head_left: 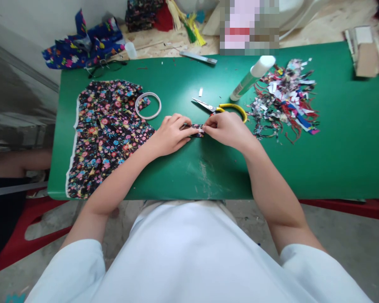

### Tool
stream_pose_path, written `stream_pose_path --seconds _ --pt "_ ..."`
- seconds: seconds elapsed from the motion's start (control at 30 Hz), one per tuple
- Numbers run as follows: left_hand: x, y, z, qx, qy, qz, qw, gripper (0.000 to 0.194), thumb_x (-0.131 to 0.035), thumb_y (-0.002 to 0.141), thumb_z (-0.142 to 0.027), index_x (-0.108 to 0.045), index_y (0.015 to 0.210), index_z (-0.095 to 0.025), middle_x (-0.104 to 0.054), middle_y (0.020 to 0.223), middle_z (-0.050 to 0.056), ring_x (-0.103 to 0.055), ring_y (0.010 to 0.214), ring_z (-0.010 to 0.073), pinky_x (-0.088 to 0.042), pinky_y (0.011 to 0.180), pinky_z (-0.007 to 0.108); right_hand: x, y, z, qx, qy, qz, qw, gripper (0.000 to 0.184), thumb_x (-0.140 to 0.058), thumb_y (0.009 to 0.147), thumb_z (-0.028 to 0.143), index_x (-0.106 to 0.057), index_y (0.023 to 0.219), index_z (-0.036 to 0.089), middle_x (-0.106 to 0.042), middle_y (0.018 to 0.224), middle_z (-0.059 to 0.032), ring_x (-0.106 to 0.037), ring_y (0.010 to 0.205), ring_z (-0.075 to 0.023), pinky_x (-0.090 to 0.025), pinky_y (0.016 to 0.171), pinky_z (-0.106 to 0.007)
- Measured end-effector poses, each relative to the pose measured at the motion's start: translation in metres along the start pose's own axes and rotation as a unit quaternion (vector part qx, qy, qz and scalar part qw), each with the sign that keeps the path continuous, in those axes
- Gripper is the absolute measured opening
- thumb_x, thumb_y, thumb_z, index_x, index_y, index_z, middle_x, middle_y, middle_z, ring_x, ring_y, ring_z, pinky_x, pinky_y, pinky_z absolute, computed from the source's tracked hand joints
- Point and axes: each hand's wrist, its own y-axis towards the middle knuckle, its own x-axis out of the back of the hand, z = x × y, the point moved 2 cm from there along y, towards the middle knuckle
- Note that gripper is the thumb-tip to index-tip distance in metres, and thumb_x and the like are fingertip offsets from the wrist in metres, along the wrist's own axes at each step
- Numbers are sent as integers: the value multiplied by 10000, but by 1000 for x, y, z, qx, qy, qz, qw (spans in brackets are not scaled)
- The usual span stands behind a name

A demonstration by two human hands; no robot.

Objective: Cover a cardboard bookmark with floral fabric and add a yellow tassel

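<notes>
Between my hands lies a narrow folded end of dark floral fabric (197, 131) with a small whitish patch on it. My left hand (174, 134) is closed over this fabric, its fingertips pressing it near the tabletop. Thumb and forefinger of my right hand (222, 129) pinch the fabric's right end. Just beyond my right hand rest scissors (232, 107) with yellow handles, their blades apart and pointing left. A wide dark floral cloth (109, 139) with a white left edge spreads left of my left arm. On its right edge sits a roll of tape (137, 105).
A white-capped glue stick or tube (252, 80) stands behind the scissors. Right of it is a heap of fabric scraps (284, 101). Along the back of the green table (341, 160) are a cutter knife (198, 57), eyeglasses (104, 66) and blue cloth (82, 44). Someone's leg (19, 162) shows at left.
</notes>
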Motion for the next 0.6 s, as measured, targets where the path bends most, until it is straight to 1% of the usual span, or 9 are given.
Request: stream_pose_path --seconds 0.23,0.4,0.6 --pt "1 -1 -1 -8 19 8 1000 383 -449 1018 -320 -639 1349 -285 -607 1313 145 -507 1228 294 -379 980 452 -1 -1 1 11 2 -14 1000 190 -572 831 238 -685 692 176 -662 647 -78 -548 624 -195 -333 617 -330" --pt "1 -1 -4 -12 38 7 999 376 -458 1011 -287 -635 1343 -273 -611 1322 152 -516 1251 301 -384 993 458 -1 -1 0 -3 2 -14 1000 180 -574 830 234 -666 689 171 -653 655 -88 -553 636 -205 -334 624 -340" --pt "0 -1 -6 -9 43 -4 999 366 -466 1009 -263 -641 1330 -268 -619 1315 154 -536 1250 296 -398 993 452 -1 0 -2 -1 4 -25 1000 201 -590 837 272 -649 665 186 -613 603 -85 -521 614 -209 -316 624 -347"
